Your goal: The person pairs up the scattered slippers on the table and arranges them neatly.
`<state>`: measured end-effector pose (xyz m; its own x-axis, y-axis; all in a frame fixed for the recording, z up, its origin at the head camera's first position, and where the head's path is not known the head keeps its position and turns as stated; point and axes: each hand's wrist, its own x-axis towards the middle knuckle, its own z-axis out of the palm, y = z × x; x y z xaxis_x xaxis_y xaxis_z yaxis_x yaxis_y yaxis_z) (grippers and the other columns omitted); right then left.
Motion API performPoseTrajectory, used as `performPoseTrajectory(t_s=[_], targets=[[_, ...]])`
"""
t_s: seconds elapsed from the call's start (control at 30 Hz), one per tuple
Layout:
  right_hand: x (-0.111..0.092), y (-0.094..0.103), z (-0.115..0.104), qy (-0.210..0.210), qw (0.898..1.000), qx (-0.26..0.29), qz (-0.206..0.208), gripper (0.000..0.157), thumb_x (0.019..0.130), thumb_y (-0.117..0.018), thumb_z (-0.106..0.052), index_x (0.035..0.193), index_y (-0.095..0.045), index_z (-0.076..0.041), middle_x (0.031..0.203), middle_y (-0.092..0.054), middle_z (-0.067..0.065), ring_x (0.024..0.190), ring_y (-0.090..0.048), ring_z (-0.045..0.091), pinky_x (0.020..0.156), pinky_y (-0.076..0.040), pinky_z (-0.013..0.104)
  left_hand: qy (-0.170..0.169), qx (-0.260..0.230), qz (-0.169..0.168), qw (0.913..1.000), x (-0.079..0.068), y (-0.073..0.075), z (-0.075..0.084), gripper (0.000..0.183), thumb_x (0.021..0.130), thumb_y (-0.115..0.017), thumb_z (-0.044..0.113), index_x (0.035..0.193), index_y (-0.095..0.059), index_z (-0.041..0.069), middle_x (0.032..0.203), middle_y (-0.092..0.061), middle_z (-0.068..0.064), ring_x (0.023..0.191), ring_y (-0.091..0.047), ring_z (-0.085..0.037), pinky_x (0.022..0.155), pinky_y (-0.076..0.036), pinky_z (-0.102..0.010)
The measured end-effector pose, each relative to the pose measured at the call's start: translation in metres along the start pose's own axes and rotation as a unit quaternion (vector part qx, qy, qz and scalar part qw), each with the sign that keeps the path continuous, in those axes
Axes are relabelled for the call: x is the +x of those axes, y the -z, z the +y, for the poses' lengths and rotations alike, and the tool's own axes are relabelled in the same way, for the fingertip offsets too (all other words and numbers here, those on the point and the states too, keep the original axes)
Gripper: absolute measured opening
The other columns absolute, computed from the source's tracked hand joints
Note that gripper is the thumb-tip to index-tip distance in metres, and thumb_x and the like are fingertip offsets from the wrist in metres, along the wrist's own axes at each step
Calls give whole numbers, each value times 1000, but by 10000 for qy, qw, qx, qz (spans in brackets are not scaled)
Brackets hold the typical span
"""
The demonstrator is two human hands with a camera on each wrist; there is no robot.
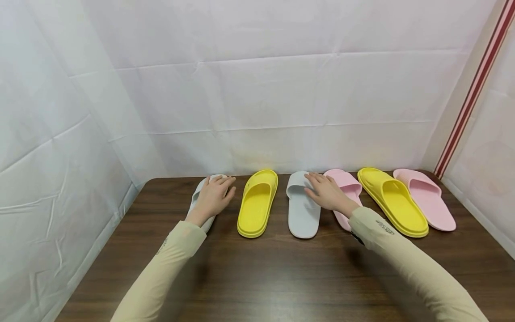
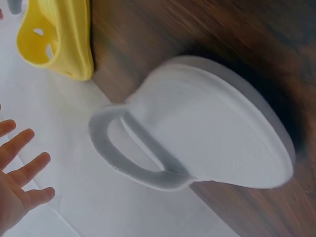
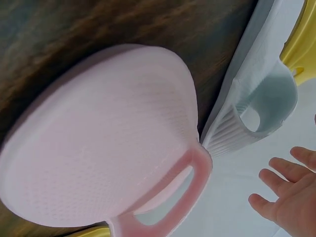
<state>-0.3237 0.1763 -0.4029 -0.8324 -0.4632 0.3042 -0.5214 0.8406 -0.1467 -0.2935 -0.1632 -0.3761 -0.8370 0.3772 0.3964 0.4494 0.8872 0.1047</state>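
Observation:
My left hand (image 1: 213,195) hovers over the leftmost light grey slipper (image 1: 207,224), partly covering it, with its fingers spread. In the left wrist view the fingers stand apart from that slipper. My right hand (image 1: 327,192) reaches over the right side of another light grey slipper (image 1: 304,219), fingers extended and holding nothing. Between the two grey slippers lies a yellow slipper (image 1: 253,212). Beneath my right wrist is a pink slipper (image 1: 343,179), partly hidden by the hand and sleeve; it looms large in the right wrist view.
Farther right lie a second yellow slipper (image 1: 396,197) and a second pink slipper (image 1: 432,203), the yellow one overlapping the pink. All sit along the back of a dark wooden table (image 1: 257,277). White cloth (image 1: 265,94) hangs behind and at the sides.

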Motion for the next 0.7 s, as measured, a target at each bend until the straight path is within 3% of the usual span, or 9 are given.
performPoseTrajectory(t_s=[0.53,0.7], targets=[[15,-11,-2,-302,9993,208,50,48,93,-42,-32,132,-41,-4,134,-41,22,120,-41,40,97,-30,57,-127,15,-17,9999,-6,-9,-32,35,92,-45,26,123,-54,9,117,-60,-12,113,-49,-30,102,-27,-53],[20,-13,-3,-318,9991,264,23,48,92,-42,-33,132,-41,-5,135,-42,20,122,-41,38,98,-29,56,-18,22,-58,10000,-7,-12,-37,37,93,-44,27,123,-54,9,118,-59,-11,114,-48,-29,102,-27,-53]])
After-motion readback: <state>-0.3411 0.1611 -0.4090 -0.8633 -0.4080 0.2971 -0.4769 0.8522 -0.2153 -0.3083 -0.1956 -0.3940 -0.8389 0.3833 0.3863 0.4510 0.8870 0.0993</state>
